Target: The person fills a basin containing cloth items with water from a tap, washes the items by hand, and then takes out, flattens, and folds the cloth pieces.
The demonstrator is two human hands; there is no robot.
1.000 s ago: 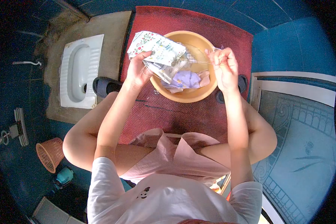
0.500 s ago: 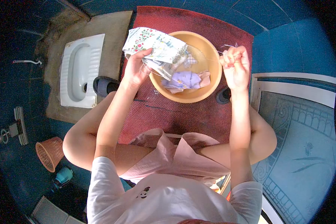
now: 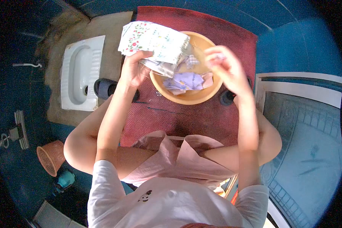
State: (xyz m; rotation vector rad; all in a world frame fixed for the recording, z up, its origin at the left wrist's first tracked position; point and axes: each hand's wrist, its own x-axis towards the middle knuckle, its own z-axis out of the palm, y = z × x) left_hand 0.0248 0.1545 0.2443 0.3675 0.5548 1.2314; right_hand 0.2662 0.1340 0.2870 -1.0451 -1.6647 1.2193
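Note:
My left hand [image 3: 135, 68] grips a folded white cloth [image 3: 154, 40] with red flowers and green leaves, its thumb on top. The cloth hangs over the left rim of a round yellow basin [image 3: 192, 99], and a frayed edge and a paler layer show beneath it. Inside the basin lie a purple cloth [image 3: 186, 81], a pink piece [image 3: 208, 80] and a small checked piece [image 3: 191, 60]. Over the basin's right rim is my right hand [image 3: 225, 67], blurred, with its fingers curled round a small pale wad of thread.
A red mat [image 3: 159, 117] lies under the basin. On the left are a white squat toilet [image 3: 81, 72] and a dark slipper [image 3: 102, 89]; another slipper [image 3: 227, 97] is at right. An orange basket [image 3: 51, 157] stands lower left, a glazed door [image 3: 304, 136] at right.
My left hand has moved left and slightly up with the flowered cloth. My right hand went outward to the right, pulling thread, and has now come back over the basin's rim.

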